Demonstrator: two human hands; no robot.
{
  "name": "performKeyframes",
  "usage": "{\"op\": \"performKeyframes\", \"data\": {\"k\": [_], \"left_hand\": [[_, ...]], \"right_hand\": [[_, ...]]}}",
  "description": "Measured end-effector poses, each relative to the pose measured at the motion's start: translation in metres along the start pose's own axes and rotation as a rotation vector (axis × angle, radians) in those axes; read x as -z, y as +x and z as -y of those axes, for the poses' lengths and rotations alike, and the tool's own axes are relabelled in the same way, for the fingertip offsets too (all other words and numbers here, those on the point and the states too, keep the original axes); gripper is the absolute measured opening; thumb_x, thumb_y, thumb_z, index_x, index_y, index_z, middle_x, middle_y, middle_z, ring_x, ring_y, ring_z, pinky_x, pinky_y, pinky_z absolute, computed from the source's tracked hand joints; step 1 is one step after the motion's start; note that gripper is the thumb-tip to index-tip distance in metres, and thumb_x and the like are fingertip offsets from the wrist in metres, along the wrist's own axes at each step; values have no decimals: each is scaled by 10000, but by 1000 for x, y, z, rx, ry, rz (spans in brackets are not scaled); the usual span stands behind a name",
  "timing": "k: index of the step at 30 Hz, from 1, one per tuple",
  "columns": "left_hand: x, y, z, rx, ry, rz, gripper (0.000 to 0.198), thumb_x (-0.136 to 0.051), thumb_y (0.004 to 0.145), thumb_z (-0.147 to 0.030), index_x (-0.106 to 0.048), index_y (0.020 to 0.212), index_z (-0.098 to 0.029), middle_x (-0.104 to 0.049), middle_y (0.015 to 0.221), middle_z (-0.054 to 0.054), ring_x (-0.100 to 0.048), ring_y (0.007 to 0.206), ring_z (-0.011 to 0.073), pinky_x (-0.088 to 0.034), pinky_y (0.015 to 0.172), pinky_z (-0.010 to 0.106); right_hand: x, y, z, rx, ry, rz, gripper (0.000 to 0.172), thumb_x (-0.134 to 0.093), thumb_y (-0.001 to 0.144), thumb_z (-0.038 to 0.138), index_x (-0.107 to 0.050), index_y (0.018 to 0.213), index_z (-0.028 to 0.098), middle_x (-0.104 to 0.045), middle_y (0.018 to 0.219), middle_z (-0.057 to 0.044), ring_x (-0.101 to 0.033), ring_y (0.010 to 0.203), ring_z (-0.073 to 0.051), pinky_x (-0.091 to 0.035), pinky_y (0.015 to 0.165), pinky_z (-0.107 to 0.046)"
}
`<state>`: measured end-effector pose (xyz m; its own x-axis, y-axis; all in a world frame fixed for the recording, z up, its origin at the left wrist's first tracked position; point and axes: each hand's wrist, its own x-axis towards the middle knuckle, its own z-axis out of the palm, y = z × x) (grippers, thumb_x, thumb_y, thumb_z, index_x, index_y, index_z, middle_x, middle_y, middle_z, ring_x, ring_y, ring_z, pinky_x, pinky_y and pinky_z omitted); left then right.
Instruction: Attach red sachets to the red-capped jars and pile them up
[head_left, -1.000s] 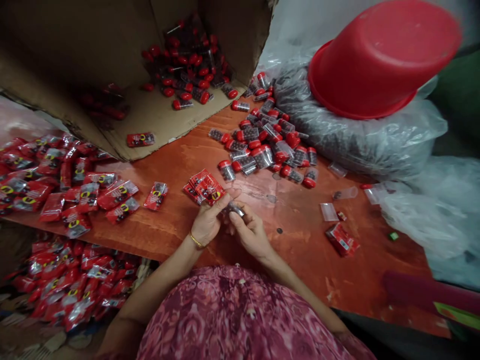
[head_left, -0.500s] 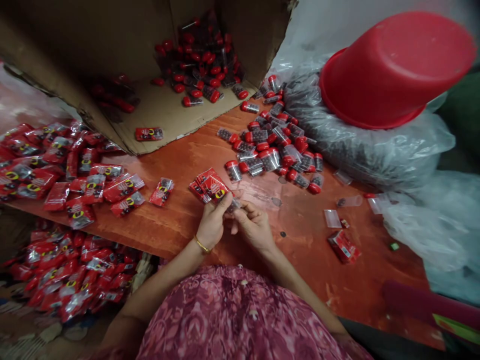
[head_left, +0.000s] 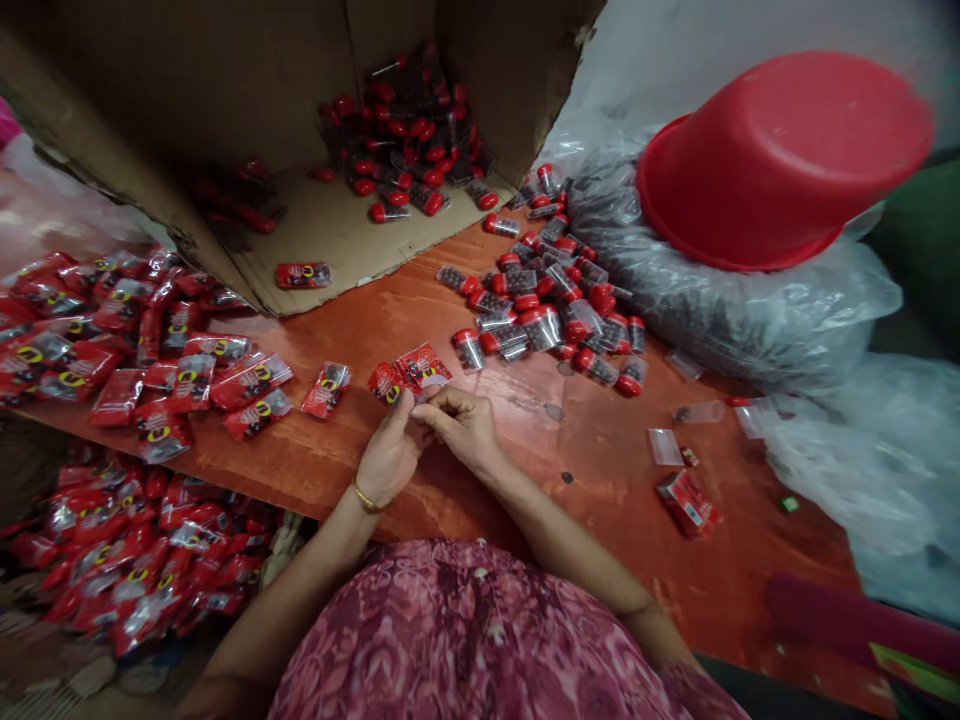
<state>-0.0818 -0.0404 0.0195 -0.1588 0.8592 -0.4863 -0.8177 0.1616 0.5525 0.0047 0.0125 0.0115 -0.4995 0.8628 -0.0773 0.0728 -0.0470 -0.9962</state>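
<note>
My left hand (head_left: 390, 455), wearing a gold bangle, is closed with its thumb raised against small red printed packets (head_left: 422, 368). The packets fan out beyond my fingertips, just above the wooden table. My right hand (head_left: 466, 425) meets it from the right, thumb and fingers pinched at the packets' near edge. My fingers hide the exact contact. A single red packet with a clear end (head_left: 326, 390) lies left of my hands. Clear tubes with red caps and dark beads inside (head_left: 541, 326) lie heaped beyond them.
A cardboard box (head_left: 352, 255) on its side holds more tubes and a packet. Red packets pile up on the table's left (head_left: 191, 380) and below its edge (head_left: 150, 545). At right, a red bucket (head_left: 780, 160) sits upside down on a filled plastic bag (head_left: 742, 310).
Both hands have moved left together. The red packets now spread wider apart, and the right hand's fingers have come up over their near edge. The view has shifted slightly.
</note>
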Motion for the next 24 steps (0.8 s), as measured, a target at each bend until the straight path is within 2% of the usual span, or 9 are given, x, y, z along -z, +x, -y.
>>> {"op": "performKeyframes", "data": {"k": [4, 8, 12, 14, 16, 18, 19, 21, 24], "left_hand": [[14, 0, -18, 30, 23, -34, 301, -591, 756, -476, -656, 886, -213, -703, 923, 35, -635, 908, 164, -470, 807, 290], [37, 11, -54, -39, 25, -223, 299, -480, 832, -460, -627, 814, -200, -707, 907, 42, -653, 840, 144, -491, 768, 283], [50, 20, -92, -269, -93, -425, 408, -337, 885, -480, -592, 799, -173, -700, 844, 49, -652, 782, 118, -504, 728, 237], [47, 17, -100, -346, -164, -405, 509, -282, 867, -561, -584, 860, -151, -693, 895, 84, -648, 867, 143, -511, 742, 244], [41, 10, -97, -303, -137, -332, 584, -318, 818, -630, -576, 920, -117, -676, 965, 139, -637, 940, 196, -520, 757, 282], [34, 5, -84, -236, 61, -322, 543, -474, 763, -603, -578, 967, -111, -668, 999, 157, -645, 916, 221, -520, 741, 302], [32, 5, -77, -256, 224, -355, 499, -559, 732, -550, -585, 988, -123, -672, 999, 144, -652, 884, 214, -515, 733, 294], [30, 8, -63, -411, 639, -433, 464, -652, 684, -453, -600, 1033, -151, -686, 985, 107, -654, 847, 193, -495, 745, 273], [30, 20, -54, -579, 1245, -472, 404, -599, 726, -440, -646, 1005, -153, -710, 862, 89, -654, 788, 199, -471, 742, 284]], "right_hand": [[17, 16, 2, 273, -566, -88, 336, -563, 786, 500, -635, 700, 183, -656, 682, -51, -560, 625, -156, -466, 636, -292], [42, 39, -5, 407, -1035, -151, 315, -466, 880, 359, -632, 1034, 139, -637, 1093, -145, -543, 963, -249, -419, 868, -398], [64, 35, -24, 451, -1189, -63, 335, -334, 913, 153, -624, 1081, 138, -584, 1220, -123, -510, 1052, -236, -422, 893, -389], [75, 20, -32, 506, -1190, -77, 338, -333, 907, 127, -637, 1054, 147, -602, 1201, -105, -502, 1065, -227, -425, 902, -382], [85, 2, -38, 546, -1177, -117, 305, -369, 898, 134, -654, 1002, 164, -637, 1147, -86, -518, 1036, -223, -435, 884, -381], [90, -15, -39, 562, -1155, -166, 252, -423, 882, 156, -657, 972, 174, -659, 1105, -79, -541, 1007, -224, -437, 874, -386], [89, -22, -37, 561, -1140, -192, 226, -450, 872, 176, -653, 971, 170, -666, 1084, -85, -553, 995, -226, -436, 870, -386], [80, -30, -32, 522, -1103, -229, 221, -476, 865, 237, -638, 986, 148, -681, 1027, -110, -583, 948, -225, -440, 847, -371], [51, -27, -17, 321, -1060, -158, 323, -400, 899, 327, -611, 1018, 112, -695, 924, -134, -628, 815, -200, -456, 743, -305]]}}
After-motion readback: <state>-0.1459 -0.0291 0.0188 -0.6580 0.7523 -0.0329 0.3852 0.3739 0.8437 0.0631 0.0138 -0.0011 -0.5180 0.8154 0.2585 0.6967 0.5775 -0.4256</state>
